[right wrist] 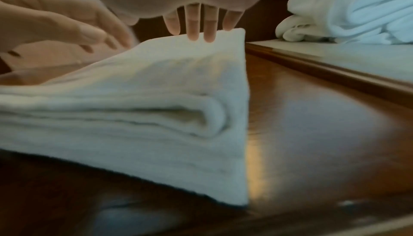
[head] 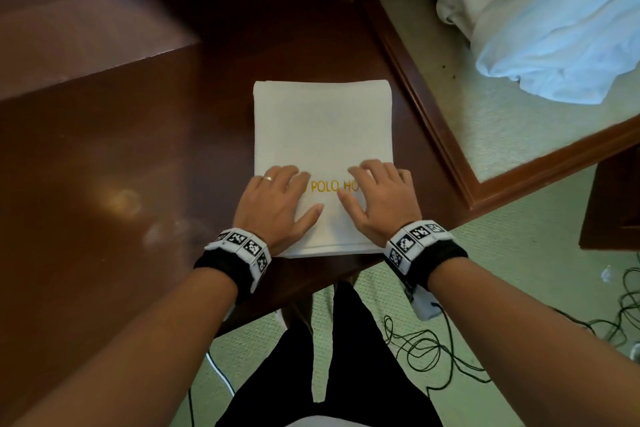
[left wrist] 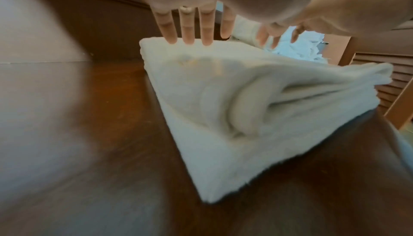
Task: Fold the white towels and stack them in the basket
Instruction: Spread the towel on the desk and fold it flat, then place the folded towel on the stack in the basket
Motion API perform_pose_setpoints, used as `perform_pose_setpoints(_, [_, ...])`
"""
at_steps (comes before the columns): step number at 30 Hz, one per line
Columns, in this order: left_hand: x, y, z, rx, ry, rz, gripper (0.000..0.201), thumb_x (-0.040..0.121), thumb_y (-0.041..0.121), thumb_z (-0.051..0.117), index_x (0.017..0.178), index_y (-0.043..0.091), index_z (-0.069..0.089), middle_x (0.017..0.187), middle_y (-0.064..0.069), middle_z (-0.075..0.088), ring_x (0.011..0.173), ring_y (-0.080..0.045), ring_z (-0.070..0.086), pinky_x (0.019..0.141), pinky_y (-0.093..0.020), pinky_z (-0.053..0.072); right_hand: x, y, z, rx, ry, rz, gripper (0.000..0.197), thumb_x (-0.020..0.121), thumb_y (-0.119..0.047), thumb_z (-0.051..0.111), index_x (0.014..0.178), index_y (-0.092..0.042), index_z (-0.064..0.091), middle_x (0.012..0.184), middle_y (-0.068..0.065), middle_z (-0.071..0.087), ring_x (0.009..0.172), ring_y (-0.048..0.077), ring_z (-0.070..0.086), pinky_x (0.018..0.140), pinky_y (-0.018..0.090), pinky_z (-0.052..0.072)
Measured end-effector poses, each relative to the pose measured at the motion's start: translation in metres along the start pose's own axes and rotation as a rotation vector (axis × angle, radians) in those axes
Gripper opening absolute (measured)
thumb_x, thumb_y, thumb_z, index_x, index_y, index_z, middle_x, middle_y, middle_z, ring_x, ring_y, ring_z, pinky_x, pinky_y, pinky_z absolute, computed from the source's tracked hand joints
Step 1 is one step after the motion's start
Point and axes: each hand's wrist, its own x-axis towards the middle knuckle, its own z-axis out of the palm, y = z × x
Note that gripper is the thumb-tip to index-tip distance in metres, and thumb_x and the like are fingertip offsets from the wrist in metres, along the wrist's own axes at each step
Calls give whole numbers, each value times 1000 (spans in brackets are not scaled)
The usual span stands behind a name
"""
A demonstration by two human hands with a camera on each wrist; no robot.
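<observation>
A folded white towel (head: 322, 135) with yellow stitched lettering lies flat on the dark wooden table (head: 121, 166). Both hands rest on its near half. My left hand (head: 277, 199) lies flat on the left side, fingers straight and spread. My right hand (head: 377, 198) lies flat on the right side in the same way. In the left wrist view the fingertips (left wrist: 188, 36) touch the top of the towel (left wrist: 234, 109), whose stacked layers show at the side. The right wrist view shows the fingertips (right wrist: 201, 33) on the towel's (right wrist: 145, 112) top edge. No basket is in view.
A heap of unfolded white towels (head: 550, 14) lies on a green-topped wooden surface (head: 512, 135) at the right. Black cables (head: 433, 354) trail over the green carpet beside my legs. A raised wooden ledge (head: 86, 28) stands at the far left.
</observation>
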Motion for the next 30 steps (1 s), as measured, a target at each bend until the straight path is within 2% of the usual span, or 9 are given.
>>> perform_pose_setpoints(3, [1,3,20,29,-145,-109,76,95,65,33,156,18,28,164,-9,25,148,-32,28,113,-50,32,5,-10,23,-64,-188,57,67,96,-58,32,151,-22,34,160,9,27,145,29,28,106,48,31])
perform_pose_setpoints(5, [-12,0,32,14,-214,-181,83,94,71,20,161,23,8,169,-1,0,155,-25,7,121,-50,19,-5,-2,35,-73,-293,79,74,96,-65,24,158,-26,13,166,6,2,153,25,5,116,50,20])
perform_pose_setpoints(8, [-33,-16,34,16,-257,-238,88,91,77,15,161,26,-3,168,6,-13,155,-22,-5,123,-50,9,-18,18,35,-78,-328,102,77,95,-68,20,158,-26,8,166,1,-6,153,18,-4,119,51,12])
perform_pose_setpoints(12, [-16,-41,9,22,-230,-303,91,91,75,15,160,16,11,168,-6,5,154,-29,8,123,-52,14,-3,43,13,-105,-250,168,71,95,-61,24,150,-18,35,164,8,18,151,25,16,112,51,24])
perform_pose_setpoints(15, [34,-46,-8,21,-160,-242,88,91,71,18,159,14,15,167,-10,12,153,-30,13,122,-51,16,40,52,3,-106,-173,108,64,96,-55,32,146,-16,41,160,13,27,146,29,27,106,49,31])
perform_pose_setpoints(19, [88,-35,-4,92,-249,-136,84,94,70,17,160,21,0,169,-2,-7,155,-26,4,122,-52,13,91,41,6,-142,-303,-46,66,98,-55,34,155,-21,24,165,9,8,151,28,13,112,52,26])
perform_pose_setpoints(23, [80,-39,7,71,-346,-283,87,95,74,17,159,22,-8,166,7,-18,155,-20,-4,121,-56,12,89,51,11,-162,-418,89,69,98,-59,27,156,-24,14,166,-1,-4,152,22,2,116,57,17])
perform_pose_setpoints(27, [51,-43,1,3,-311,-490,93,93,75,26,159,13,4,166,-7,11,149,-33,18,117,-52,24,59,62,2,-59,-345,317,64,97,-54,40,150,-21,27,157,8,27,137,34,35,104,53,35])
perform_pose_setpoints(30, [30,-35,-3,1,-318,-596,88,89,77,35,147,10,32,145,-15,44,132,-37,38,105,-51,34,34,56,-3,107,-392,480,54,96,-55,44,136,-18,40,130,9,49,112,36,55,88,46,47])
